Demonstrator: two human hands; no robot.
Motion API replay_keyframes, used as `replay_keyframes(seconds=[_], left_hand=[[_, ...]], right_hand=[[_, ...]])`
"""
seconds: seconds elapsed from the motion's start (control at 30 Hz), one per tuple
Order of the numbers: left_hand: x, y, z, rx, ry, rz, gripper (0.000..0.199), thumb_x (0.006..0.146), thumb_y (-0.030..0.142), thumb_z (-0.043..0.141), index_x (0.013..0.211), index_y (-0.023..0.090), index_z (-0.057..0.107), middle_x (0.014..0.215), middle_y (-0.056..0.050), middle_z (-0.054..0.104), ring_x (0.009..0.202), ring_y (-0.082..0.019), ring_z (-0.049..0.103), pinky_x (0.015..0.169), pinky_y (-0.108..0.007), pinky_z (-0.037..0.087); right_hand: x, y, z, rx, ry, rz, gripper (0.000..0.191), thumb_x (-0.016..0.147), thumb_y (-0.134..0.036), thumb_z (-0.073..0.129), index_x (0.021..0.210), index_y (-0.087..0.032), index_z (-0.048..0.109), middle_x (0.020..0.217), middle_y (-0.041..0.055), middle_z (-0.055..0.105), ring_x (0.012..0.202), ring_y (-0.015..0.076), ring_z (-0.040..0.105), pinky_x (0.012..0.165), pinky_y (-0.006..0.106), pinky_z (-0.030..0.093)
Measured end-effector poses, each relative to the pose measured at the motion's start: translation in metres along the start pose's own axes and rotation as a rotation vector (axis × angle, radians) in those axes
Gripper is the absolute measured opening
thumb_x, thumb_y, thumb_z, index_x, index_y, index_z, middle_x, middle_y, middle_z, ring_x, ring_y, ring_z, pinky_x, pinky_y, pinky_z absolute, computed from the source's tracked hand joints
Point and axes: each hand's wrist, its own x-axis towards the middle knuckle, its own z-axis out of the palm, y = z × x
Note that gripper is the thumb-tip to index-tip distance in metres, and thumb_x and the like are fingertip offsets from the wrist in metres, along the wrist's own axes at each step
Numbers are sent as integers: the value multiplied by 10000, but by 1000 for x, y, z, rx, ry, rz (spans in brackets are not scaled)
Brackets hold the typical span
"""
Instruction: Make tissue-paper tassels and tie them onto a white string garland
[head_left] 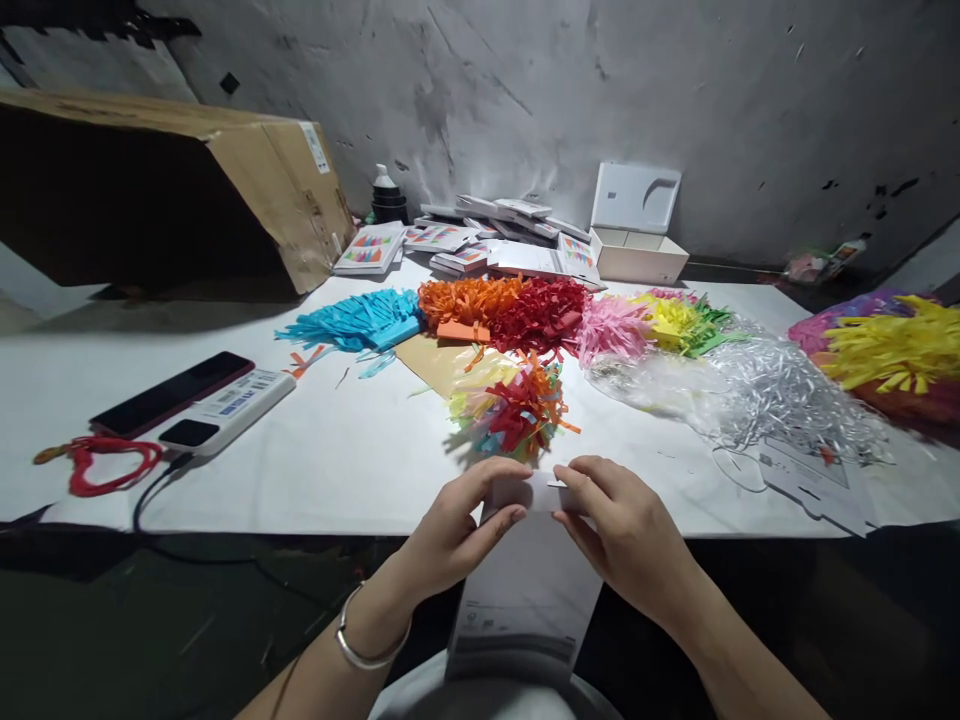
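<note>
Both hands are on the upper end of a flat pale paper box (529,590), which leans from the table's front edge down toward my lap. My left hand (461,520) pinches the left part of the box's end, thumb and fingers on either side of it. On the right part, my right hand (619,515) grips the same end near a small flap. Faint print shows on the lower face of the box. Just beyond my fingertips lies a bundle of multicoloured paper tassels (525,405), partly sticking out from a clear wrapping.
Blue tassels (360,320), orange tassels (469,300) and dark red tassels (540,310) lie in a row behind. Silver strands (787,390) are at right. Flat printed boxes (517,225) pile up by the wall. A carton (277,200), phone (172,392) and power bank (229,412) are left.
</note>
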Motion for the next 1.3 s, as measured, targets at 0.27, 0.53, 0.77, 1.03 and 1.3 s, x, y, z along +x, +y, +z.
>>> replay_keyframes(seconds=[0.27, 0.53, 0.77, 1.03, 1.3], left_hand=[[4, 0, 2, -34, 7, -19, 325, 938, 188, 602, 1260, 226, 590, 1181, -97, 680, 1082, -228, 641, 933, -317, 492], [4, 1, 3, 10, 10, 4, 318, 941, 174, 591, 1254, 223, 575, 1185, -85, 676, 1081, -215, 639, 920, -301, 495], [4, -1, 8, 60, -2, 49, 351, 940, 128, 567, 1274, 230, 533, 1184, -75, 656, 1082, -185, 621, 927, -295, 491], [5, 0, 5, 104, 14, 38, 323, 950, 131, 556, 1258, 224, 534, 1158, -66, 664, 1052, -184, 630, 915, -290, 495], [7, -2, 5, 109, -17, 19, 405, 964, 182, 566, 1353, 249, 473, 1288, -76, 613, 1186, -204, 580, 1017, -321, 458]], right_hand=[[7, 4, 5, 144, -74, 144, 195, 935, -161, 552, 1127, -197, 551, 1050, 86, 622, 874, 220, 636, 746, 343, 547], [9, 4, 9, -5, -173, 130, 179, 942, -154, 522, 1119, -177, 507, 1032, 91, 614, 816, 219, 622, 688, 323, 492], [26, 6, -9, 113, -465, 305, 207, 847, -99, 650, 939, -209, 501, 844, 6, 650, 734, 180, 608, 610, 264, 372], [29, 18, -13, 385, -425, 152, 393, 864, -122, 653, 1227, -216, 536, 1053, 44, 666, 925, 182, 639, 808, 283, 479], [17, 19, 6, 271, -223, 87, 372, 900, -63, 511, 1249, -190, 541, 1078, 88, 606, 923, 201, 640, 781, 305, 526]])
